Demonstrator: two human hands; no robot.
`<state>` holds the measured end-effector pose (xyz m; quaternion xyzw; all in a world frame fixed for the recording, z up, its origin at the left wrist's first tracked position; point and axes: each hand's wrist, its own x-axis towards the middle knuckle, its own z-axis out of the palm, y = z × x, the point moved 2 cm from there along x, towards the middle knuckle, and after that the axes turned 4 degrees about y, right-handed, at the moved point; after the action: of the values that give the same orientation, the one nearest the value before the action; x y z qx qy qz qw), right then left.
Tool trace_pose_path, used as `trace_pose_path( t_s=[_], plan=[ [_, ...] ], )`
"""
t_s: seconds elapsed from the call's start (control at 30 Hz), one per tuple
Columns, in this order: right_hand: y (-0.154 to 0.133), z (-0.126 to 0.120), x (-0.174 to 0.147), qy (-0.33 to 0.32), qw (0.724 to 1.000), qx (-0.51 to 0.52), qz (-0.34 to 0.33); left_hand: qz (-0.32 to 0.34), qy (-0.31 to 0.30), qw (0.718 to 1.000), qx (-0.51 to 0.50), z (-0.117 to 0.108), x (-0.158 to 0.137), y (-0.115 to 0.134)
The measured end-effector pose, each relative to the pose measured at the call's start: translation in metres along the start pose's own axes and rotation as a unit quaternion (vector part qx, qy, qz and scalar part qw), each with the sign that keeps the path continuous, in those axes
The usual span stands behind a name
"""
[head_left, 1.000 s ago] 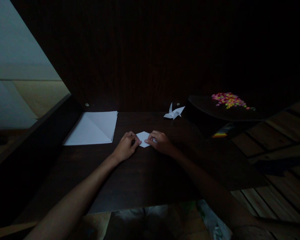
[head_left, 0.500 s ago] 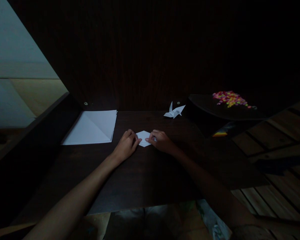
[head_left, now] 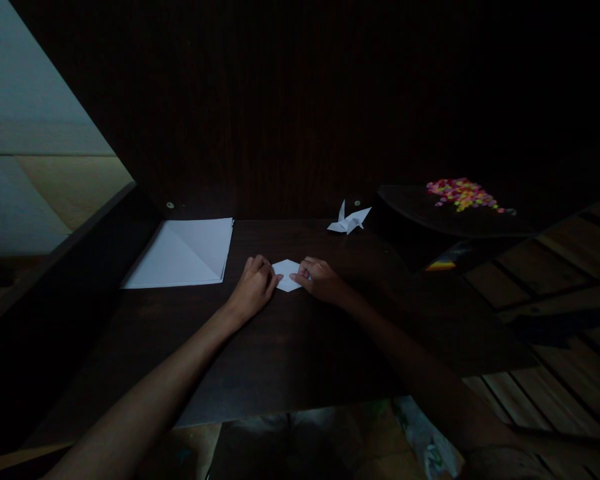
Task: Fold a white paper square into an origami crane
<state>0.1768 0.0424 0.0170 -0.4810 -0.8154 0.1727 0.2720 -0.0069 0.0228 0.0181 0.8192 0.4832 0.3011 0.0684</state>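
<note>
A small folded white paper (head_left: 287, 276), roughly six-sided in outline, lies on the dark wooden desk (head_left: 250, 360). My left hand (head_left: 255, 283) pinches its left side, thumb on top and fingers curled at the edge. From the right, my right hand (head_left: 316, 278) grips the opposite side the same way, its thumb resting on the paper's face. Both hands cover the paper's side corners. Behind my right hand stands a folded paper crane (head_left: 349, 221) with pointed wings. To the left lies a stack of white paper (head_left: 185, 253) with a diagonal crease on the top sheet.
A dark curved shelf (head_left: 410, 207) at the right bears a heap of small pink, red and yellow pieces (head_left: 464, 194). A dark upright panel (head_left: 280, 107) closes off the back of the desk. A raised side board (head_left: 60, 267) runs along the left.
Both hands stay on the folded paper in nearly the same place. A faint crosswise line on the paper's face no longer shows. The whole view has shifted very slightly.
</note>
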Motion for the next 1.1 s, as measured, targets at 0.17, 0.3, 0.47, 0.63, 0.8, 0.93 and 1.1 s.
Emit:
trace_pose_path(
  t_s=[0.17,0.3,0.47,0.63,0.8,0.93,1.1],
  plan=[
    [-0.003,-0.002,0.002,-0.014,1.000,-0.003,0.012,-0.004,0.005,1.000,-0.001,0.000,0.000,0.000],
    [-0.004,-0.004,0.003,-0.032,0.998,-0.015,0.047,-0.013,0.003,1.000,0.001,-0.001,0.001,0.001],
    [-0.006,-0.010,0.002,-0.045,0.994,-0.077,0.056,-0.030,-0.005,1.000,-0.002,-0.003,0.003,-0.002],
    [-0.008,-0.013,0.000,-0.051,0.989,-0.126,0.055,-0.046,-0.032,0.998,0.000,-0.007,0.005,-0.007],
    [-0.004,-0.013,0.002,-0.068,0.989,-0.110,0.066,-0.046,-0.038,0.998,0.003,-0.013,0.004,-0.017],
    [-0.001,-0.017,0.003,-0.084,0.990,-0.084,0.072,-0.048,-0.054,0.997,0.030,-0.018,0.005,-0.017],
    [0.001,-0.019,0.002,-0.087,0.991,-0.068,0.071,0.015,-0.054,0.997,0.057,-0.020,0.005,-0.001]
  ],
)
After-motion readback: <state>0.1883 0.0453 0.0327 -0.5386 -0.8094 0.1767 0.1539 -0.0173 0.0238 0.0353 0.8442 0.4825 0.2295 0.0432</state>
